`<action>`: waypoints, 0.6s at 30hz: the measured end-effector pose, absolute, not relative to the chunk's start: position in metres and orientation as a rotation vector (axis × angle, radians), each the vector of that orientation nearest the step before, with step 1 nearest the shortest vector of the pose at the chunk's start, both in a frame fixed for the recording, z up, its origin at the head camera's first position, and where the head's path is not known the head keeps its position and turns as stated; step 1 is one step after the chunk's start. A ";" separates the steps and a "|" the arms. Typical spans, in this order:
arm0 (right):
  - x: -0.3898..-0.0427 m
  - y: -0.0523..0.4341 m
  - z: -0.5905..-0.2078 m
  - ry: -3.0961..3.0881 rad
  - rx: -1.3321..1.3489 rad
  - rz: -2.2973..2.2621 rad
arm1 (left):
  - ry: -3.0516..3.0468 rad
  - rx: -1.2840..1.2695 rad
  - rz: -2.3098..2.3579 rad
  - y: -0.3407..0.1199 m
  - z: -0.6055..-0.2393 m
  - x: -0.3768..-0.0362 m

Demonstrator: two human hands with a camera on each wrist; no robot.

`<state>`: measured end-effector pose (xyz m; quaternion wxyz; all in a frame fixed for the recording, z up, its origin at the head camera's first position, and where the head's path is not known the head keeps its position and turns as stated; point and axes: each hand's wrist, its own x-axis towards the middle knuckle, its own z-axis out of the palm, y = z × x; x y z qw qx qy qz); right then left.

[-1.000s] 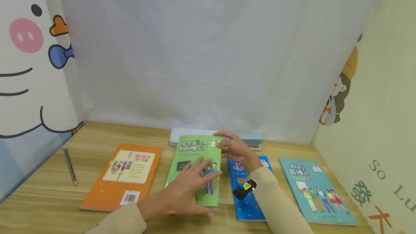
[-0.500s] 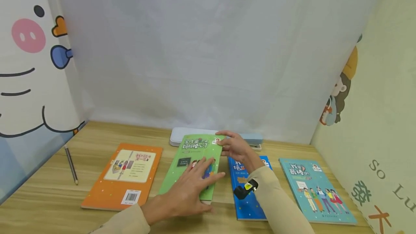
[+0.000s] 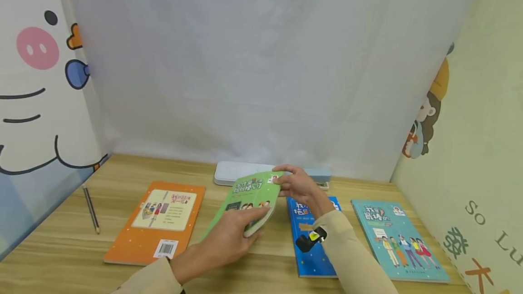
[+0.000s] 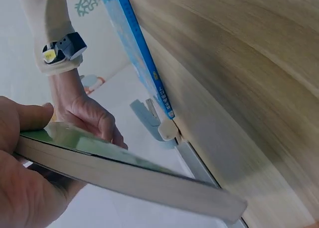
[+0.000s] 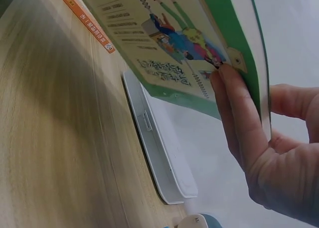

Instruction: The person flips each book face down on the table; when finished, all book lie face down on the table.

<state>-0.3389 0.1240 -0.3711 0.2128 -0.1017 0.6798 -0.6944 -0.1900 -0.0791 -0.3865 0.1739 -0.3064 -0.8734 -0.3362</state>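
Observation:
Both hands hold a green book (image 3: 245, 192), tilted up off the table in the head view. My left hand (image 3: 224, 239) grips its near edge, thumb on the front cover and fingers underneath. In the left wrist view the page block (image 4: 119, 173) runs out from that grip, slightly bowed. My right hand (image 3: 300, 187) pinches the far right corner. The right wrist view shows the back cover (image 5: 174, 33) with its cartoon panel, two fingers of the right hand (image 5: 264, 153) flat against it and the thumb on the opposite side.
An orange book (image 3: 122, 244) lies to the left, a pencil (image 3: 91, 208) beyond it. On the right lie a blue book (image 3: 312, 262), partly under the right forearm, and a teal book (image 3: 402, 244). A pale pencil case (image 3: 229, 173) and a light-blue stapler (image 3: 320, 175) stand by the back curtain.
The left hand has gone from spread fingers over the cover to gripping the near edge. The green book's near end has risen and bent upward. The right hand keeps its corner.

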 end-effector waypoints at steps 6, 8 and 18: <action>-0.336 0.124 -0.369 1.955 -0.283 -1.863 | -2.528 -0.791 -1.076 -0.081 -0.384 -0.192; -0.336 0.124 -0.368 1.969 -0.274 -1.854 | -2.534 -0.765 -1.119 -0.082 -0.383 -0.192; -0.339 0.124 -0.366 1.947 -0.307 -1.861 | -2.444 -0.650 -1.290 -0.087 -0.379 -0.196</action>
